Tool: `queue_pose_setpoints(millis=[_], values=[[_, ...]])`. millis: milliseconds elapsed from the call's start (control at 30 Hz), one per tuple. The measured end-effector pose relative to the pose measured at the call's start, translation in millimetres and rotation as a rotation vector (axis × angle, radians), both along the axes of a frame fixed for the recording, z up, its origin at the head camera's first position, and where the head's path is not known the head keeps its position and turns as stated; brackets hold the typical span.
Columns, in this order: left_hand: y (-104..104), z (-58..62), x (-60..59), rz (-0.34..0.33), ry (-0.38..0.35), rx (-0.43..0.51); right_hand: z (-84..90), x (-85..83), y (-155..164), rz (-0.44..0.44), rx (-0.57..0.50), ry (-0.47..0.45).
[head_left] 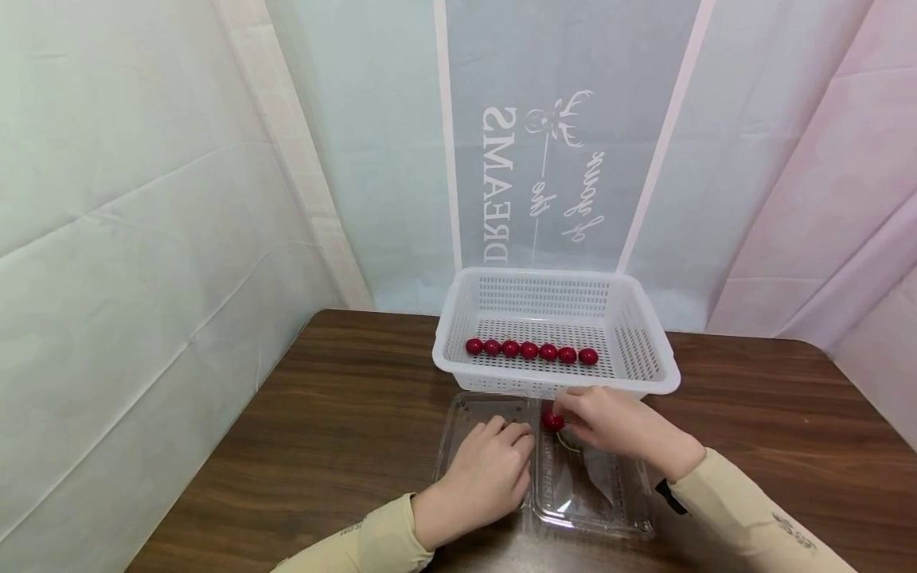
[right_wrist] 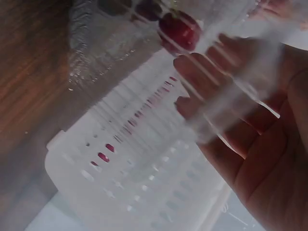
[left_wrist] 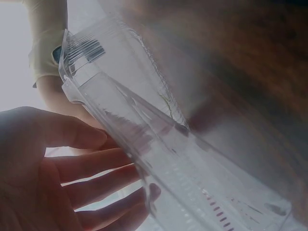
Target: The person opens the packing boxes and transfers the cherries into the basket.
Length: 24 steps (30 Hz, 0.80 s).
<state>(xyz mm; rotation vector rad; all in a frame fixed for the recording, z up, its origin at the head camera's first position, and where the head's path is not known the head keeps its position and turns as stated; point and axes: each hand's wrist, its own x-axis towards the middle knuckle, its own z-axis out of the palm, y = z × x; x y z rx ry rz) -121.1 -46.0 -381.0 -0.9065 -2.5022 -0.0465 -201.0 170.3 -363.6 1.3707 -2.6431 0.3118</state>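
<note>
A clear plastic clamshell box (head_left: 595,493) lies open on the brown table, just in front of a white slotted basket (head_left: 552,387). My right hand (head_left: 582,418) pinches a red cherry (head_left: 552,421) over the far end of the box's right half, and a thin green stem (head_left: 568,442) trails below it. My left hand (head_left: 510,442) rests with relaxed fingers on the box's left half. Several cherries (head_left: 528,350) sit in a row along the basket's floor. The left wrist view shows my left hand (left_wrist: 72,178) against the clear plastic (left_wrist: 144,130). The right wrist view shows the cherry (right_wrist: 180,31) at my right hand's fingertips (right_wrist: 192,65), blurred behind plastic, with the basket (right_wrist: 134,178) below.
The table (head_left: 344,430) has a dark wood grain and its far edge meets pale hanging sheets (head_left: 143,239). The basket stands at the table's far middle, touching the box's far edge.
</note>
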Motion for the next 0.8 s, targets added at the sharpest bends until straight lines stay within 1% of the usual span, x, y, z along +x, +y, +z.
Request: queue_pose_setpoints(millis=[100, 267, 400, 533, 700, 800], values=[[0, -0.4, 0.2, 0.003, -0.002, 0.001, -4.7, -1.5, -1, -0.011, 0.001, 0.002], [0, -0.8, 0.4, 0.003, -0.014, -0.001, -13.0, -4.3, -4, -0.013, -0.016, 0.067], [-1, -1.0, 0.3, 0.004, -0.022, -0.005, -18.6, -6.1, -4, -0.004, -0.010, 0.080], [0, -1.1, 0.1, 0.006, -0.021, -0.006, -22.6, -7.2, -3, -0.002, 0.007, 0.063], [0, -1.4, -0.5, 0.010, -0.008, -0.008, -23.6, -7.8, -4, -0.011, 0.015, 0.008], [0, -1.2, -0.4, 0.012, -0.014, -0.012, -23.1, -7.3, -5, -0.016, 0.031, -0.026]])
